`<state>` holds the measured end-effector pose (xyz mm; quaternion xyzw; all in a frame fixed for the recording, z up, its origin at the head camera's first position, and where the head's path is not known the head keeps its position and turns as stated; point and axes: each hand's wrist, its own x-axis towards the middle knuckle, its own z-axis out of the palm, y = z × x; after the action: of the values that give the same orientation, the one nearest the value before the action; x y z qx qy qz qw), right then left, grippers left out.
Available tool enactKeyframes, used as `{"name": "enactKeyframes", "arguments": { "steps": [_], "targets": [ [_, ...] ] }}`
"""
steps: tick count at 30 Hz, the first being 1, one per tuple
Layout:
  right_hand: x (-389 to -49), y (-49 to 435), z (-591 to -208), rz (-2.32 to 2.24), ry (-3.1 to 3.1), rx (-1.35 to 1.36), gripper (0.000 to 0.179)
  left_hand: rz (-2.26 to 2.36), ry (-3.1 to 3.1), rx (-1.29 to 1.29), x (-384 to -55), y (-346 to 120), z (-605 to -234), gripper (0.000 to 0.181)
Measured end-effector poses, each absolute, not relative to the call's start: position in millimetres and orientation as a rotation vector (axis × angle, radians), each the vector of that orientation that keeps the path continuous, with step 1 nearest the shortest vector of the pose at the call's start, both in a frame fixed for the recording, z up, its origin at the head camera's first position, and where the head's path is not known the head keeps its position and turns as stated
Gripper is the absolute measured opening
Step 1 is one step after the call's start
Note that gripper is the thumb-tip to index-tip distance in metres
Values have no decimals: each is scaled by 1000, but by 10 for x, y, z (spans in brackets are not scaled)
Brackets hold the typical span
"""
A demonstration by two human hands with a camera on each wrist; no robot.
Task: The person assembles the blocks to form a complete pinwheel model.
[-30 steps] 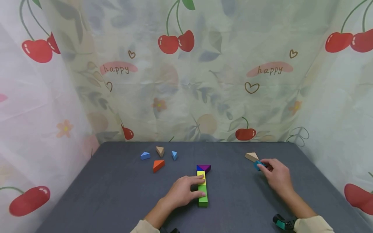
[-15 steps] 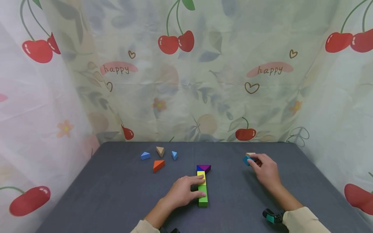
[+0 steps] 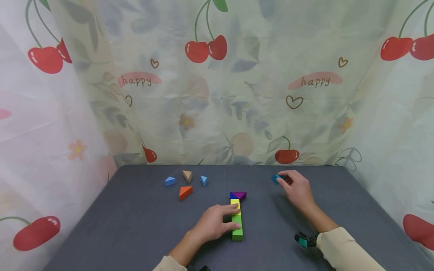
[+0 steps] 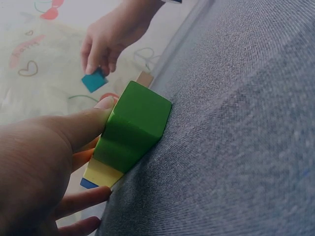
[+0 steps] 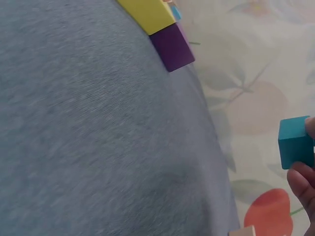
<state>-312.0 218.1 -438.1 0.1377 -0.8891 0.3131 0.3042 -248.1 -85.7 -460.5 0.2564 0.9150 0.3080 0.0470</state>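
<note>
My right hand (image 3: 298,190) pinches a teal block (image 3: 275,179) between thumb and fingers, held above the table at the back right. Its cube-like shape shows at the right edge of the right wrist view, in the fingertips. My left hand (image 3: 213,223) rests against a row of blocks, fingers fairly straight, thumb on the green block (image 3: 237,235) and index finger on the yellow block (image 3: 235,202). Beyond the yellow one lie a dark blue block (image 3: 233,195) and a purple triangular block (image 3: 240,195). My fingers partly cover the green and yellow blocks.
On the dark table (image 3: 135,226), left of the row, lie an orange triangular block (image 3: 185,192), two light blue ones and a tan triangular block (image 3: 187,176). Another tan block (image 4: 145,78) lies near my right hand, hidden in the head view. Patterned curtains (image 3: 220,113) enclose the table.
The right hand has moved left and slightly toward the back with the teal block, now covering the tan block in the head view. The left hand and the row are unmoved.
</note>
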Motion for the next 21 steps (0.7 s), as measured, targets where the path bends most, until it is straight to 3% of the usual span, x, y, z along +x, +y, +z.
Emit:
{"name": "enactKeyframes", "arguments": {
  "steps": [21],
  "targets": [
    [-3437,1822,-4251,912,-2510,565,16,931,2799,773,-2473,-851,-4596,53]
  ]
}}
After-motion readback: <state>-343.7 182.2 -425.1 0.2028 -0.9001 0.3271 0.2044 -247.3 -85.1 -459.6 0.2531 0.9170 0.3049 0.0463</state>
